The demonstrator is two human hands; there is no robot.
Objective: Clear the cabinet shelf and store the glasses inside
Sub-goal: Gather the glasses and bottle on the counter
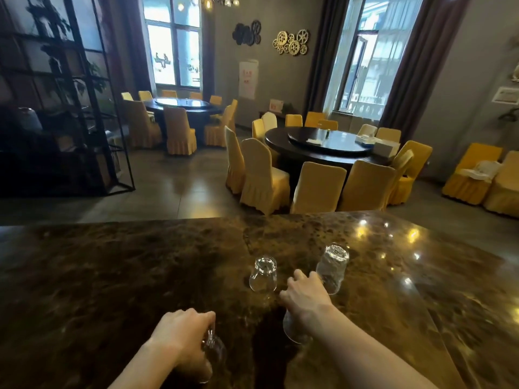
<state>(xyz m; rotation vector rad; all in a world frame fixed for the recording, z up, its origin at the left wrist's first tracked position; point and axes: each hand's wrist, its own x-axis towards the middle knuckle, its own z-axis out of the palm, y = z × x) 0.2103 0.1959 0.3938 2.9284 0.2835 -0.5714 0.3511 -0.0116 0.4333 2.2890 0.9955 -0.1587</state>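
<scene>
Several clear glasses are on the dark marble counter (140,276). A short glass (263,273) and a taller glass (332,268) stand upside down and untouched near the middle. My left hand (182,335) grips a glass (214,350) from above at the near edge. My right hand (306,299) rests over another upside-down glass (292,331) and holds its top, with its fingertips close to the taller glass. The cabinet shelf is not in view.
Beyond the counter's far edge is a dining room with two round dark tables (331,144) ringed by yellow-covered chairs (261,178). A black metal shelf frame (70,94) stands at the left. More yellow chairs (477,175) line the right wall.
</scene>
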